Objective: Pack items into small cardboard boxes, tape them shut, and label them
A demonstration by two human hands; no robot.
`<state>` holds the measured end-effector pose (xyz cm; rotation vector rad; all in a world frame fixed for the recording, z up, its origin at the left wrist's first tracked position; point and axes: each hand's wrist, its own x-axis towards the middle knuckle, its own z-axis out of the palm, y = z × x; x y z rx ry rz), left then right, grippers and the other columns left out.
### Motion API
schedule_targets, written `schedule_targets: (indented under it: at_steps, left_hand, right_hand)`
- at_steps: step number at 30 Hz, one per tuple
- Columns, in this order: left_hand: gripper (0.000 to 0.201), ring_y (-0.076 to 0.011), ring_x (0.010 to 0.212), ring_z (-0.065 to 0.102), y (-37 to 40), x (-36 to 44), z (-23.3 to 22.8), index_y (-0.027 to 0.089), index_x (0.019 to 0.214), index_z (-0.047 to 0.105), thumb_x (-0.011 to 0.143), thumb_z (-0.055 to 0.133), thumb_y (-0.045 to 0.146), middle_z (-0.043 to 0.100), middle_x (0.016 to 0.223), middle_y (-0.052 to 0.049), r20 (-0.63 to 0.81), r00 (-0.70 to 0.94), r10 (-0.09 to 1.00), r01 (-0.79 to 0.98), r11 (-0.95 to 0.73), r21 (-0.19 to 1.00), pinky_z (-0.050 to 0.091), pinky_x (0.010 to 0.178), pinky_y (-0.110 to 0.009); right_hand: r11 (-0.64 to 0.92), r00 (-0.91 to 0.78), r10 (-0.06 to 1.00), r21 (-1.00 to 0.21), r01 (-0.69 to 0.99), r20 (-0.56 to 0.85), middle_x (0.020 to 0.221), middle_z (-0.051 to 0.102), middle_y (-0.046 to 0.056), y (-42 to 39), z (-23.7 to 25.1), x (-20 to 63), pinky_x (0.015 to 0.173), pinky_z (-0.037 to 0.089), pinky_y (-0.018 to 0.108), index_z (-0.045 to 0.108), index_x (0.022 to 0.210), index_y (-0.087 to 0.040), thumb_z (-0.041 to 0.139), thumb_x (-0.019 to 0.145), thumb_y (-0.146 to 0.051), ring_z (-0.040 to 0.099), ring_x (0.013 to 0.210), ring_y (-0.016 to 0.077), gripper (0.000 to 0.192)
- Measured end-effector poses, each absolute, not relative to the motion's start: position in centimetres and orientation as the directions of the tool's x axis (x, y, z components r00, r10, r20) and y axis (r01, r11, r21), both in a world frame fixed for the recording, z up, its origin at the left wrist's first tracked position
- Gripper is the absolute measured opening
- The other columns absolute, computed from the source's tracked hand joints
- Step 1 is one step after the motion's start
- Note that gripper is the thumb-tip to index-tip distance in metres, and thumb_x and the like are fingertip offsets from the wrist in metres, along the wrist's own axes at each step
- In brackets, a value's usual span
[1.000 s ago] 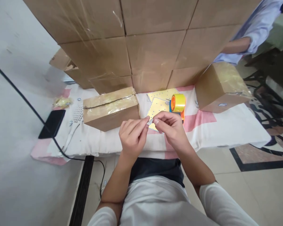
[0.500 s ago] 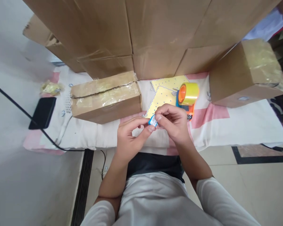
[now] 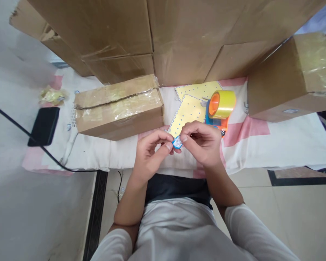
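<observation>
Two hands in view, both pinching the same one little sticker [image 3: 177,143], blue-edged and white. The left hand [image 3: 149,156] has it between thumb and forefinger, other fingers curled in; the right hand [image 3: 203,143] grips the other edge the same way, knuckles up. Both forearms come up from the lap, wrists bent inward so the fingertips meet in the middle.

Just past the right hand: one tape dispenser [image 3: 218,112], orange and blue, with one yellowish roll on it. Next to it, beyond the fingertips, two yellow sheets [image 3: 188,108] dotted with small stickers, one overlapping the other. Can't read any writing on them, too small.

Beyond the left hand sits one taped box [image 3: 119,107]. One more box [image 3: 290,78] is off past the right hand. Behind those is a stacked wall of boxes [image 3: 152,32]. Far out from the left hand, one black phone [image 3: 43,126] with a cable running by. Everything sits on a white and pink cloth [image 3: 260,145].
</observation>
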<state>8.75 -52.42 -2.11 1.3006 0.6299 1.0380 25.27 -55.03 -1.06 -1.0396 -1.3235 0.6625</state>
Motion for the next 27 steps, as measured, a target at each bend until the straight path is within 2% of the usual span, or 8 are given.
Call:
schedule_targets:
  at_steps: [3, 6, 8, 10, 14, 19, 23, 27]
  left_hand:
    - [0.012, -0.0168, 0.068, 0.071, -52.3, 8.6, -2.1, 0.019, 0.089, 0.070, 0.093, 0.070, 0.030, 0.073, 0.074, -0.003, 0.136, 0.482, 0.866, -0.270, -0.001, 0.963, 0.055, 0.061, -0.027]
    - [0.011, -0.0157, 0.064, 0.071, -52.3, 8.6, -1.9, 0.019, 0.090, 0.072, 0.092, 0.072, 0.029, 0.073, 0.072, -0.003, 0.130, 0.496, 0.858, -0.274, 0.013, 0.962, 0.055, 0.060, -0.026]
    - [0.010, -0.0147, 0.063, 0.070, -52.3, 8.7, -1.7, 0.019, 0.089, 0.072, 0.092, 0.073, 0.028, 0.074, 0.072, -0.002, 0.131, 0.487, 0.864, -0.283, 0.015, 0.959, 0.054, 0.058, -0.024]
    - [0.011, -0.0143, 0.062, 0.071, -52.4, 8.8, -1.6, 0.019, 0.087, 0.072, 0.091, 0.074, 0.028, 0.074, 0.071, -0.002, 0.128, 0.470, 0.873, -0.283, 0.012, 0.959, 0.053, 0.056, -0.023]
    - [0.011, -0.0138, 0.060, 0.070, -52.6, 8.8, -1.3, 0.019, 0.087, 0.074, 0.091, 0.075, 0.028, 0.074, 0.069, -0.002, 0.140, 0.457, 0.878, -0.256, -0.021, 0.966, 0.051, 0.053, -0.022]
    - [0.010, -0.0140, 0.059, 0.070, -53.1, 8.6, -0.7, 0.018, 0.090, 0.078, 0.092, 0.073, 0.028, 0.074, 0.069, -0.003, 0.174, 0.438, 0.882, -0.144, -0.122, 0.982, 0.051, 0.054, -0.024]
    - [0.007, -0.0138, 0.059, 0.070, -53.4, 8.7, -0.1, 0.019, 0.089, 0.077, 0.089, 0.075, 0.025, 0.076, 0.075, -0.003, 0.273, 0.411, 0.870, -0.101, -0.254, 0.962, 0.050, 0.054, -0.024]
    - [0.009, -0.0116, 0.061, 0.069, -53.8, 8.8, 0.2, 0.020, 0.090, 0.075, 0.082, 0.080, 0.019, 0.077, 0.078, -0.001, 0.381, 0.375, 0.845, -0.056, -0.390, 0.919, 0.046, 0.052, -0.023]
  right_hand:
    - [0.427, 0.158, 0.874, -0.882, 0.198, 0.459, 0.063, 0.060, -0.002, -55.0, -1.0, 25.1, 0.048, 0.041, 0.021, 0.063, 0.076, -0.020, 0.068, 0.094, -0.033, 0.052, 0.052, 0.0086, 0.023]
    - [0.414, 0.194, 0.867, -0.880, 0.234, 0.460, 0.058, 0.048, -0.007, -55.3, -1.1, 24.9, 0.045, 0.036, 0.020, 0.065, 0.090, -0.022, 0.070, 0.092, -0.030, 0.041, 0.047, 0.0071, 0.009]
    - [0.445, 0.243, 0.824, -0.850, 0.283, 0.512, 0.057, 0.039, -0.010, -55.7, -1.2, 24.9, 0.045, 0.033, 0.020, 0.065, 0.101, -0.023, 0.071, 0.090, -0.023, 0.034, 0.045, 0.0064, 0.012]
    - [0.518, 0.244, 0.752, -0.778, 0.356, 0.612, 0.057, 0.036, -0.011, -56.3, -1.3, 24.9, 0.046, 0.033, 0.021, 0.066, 0.100, -0.023, 0.071, 0.088, -0.015, 0.033, 0.046, 0.0062, 0.016]
    - [0.590, 0.099, 0.682, -0.625, 0.511, 0.725, 0.058, 0.041, -0.009, -57.4, -1.3, 25.2, 0.050, 0.037, 0.023, 0.069, 0.097, -0.022, 0.070, 0.087, -0.010, 0.040, 0.048, 0.0072, 0.015]
    - [0.553, 0.063, 0.689, -0.580, 0.599, 0.722, 0.058, 0.052, -0.007, -58.2, -0.9, 25.1, 0.051, 0.040, 0.023, 0.068, 0.099, -0.022, 0.073, 0.088, -0.014, 0.046, 0.048, 0.0084, 0.014]
    - [0.548, 0.033, 0.671, -0.525, 0.651, 0.741, 0.064, 0.062, -0.005, -58.7, -0.5, 25.2, 0.054, 0.042, 0.025, 0.067, 0.100, -0.022, 0.072, 0.088, -0.013, 0.053, 0.051, 0.0097, 0.016]
    - [0.507, -0.046, 0.683, -0.428, 0.748, 0.729, 0.062, 0.058, -0.005, -59.4, 0.2, 25.4, 0.054, 0.039, 0.027, 0.067, 0.100, -0.022, 0.071, 0.089, -0.013, 0.052, 0.052, 0.0112, 0.015]
